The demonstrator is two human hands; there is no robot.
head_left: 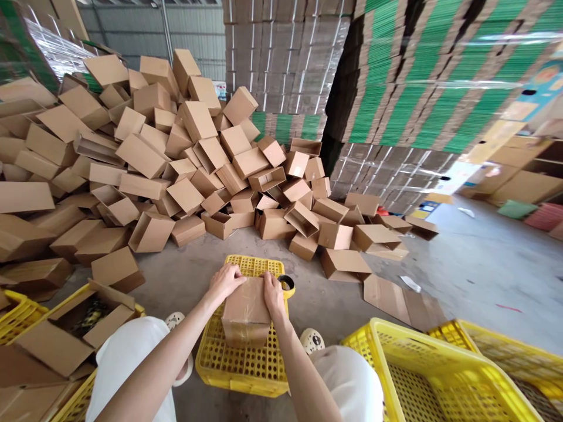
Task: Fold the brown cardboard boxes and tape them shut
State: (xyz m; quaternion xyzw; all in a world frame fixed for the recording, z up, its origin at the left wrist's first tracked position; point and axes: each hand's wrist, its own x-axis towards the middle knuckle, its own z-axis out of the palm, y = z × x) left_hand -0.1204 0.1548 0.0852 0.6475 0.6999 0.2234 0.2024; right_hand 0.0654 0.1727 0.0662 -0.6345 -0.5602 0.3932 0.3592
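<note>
A small cardboard box with clear tape over its top and near side sits on an overturned yellow crate between my knees. My left hand curls its fingers over the far left top edge of the box. On the opposite side, my right hand grips the far right edge, its fingertips partly hidden. A yellow tape dispenser with a dark ring lies just beyond my right hand, at the crate's right side.
A heap of cardboard boxes spreads across the floor ahead. At my left, an open carton has something dark and yellow inside. Yellow baskets stand at my right. Strapped stacks of flattened cartons rise behind.
</note>
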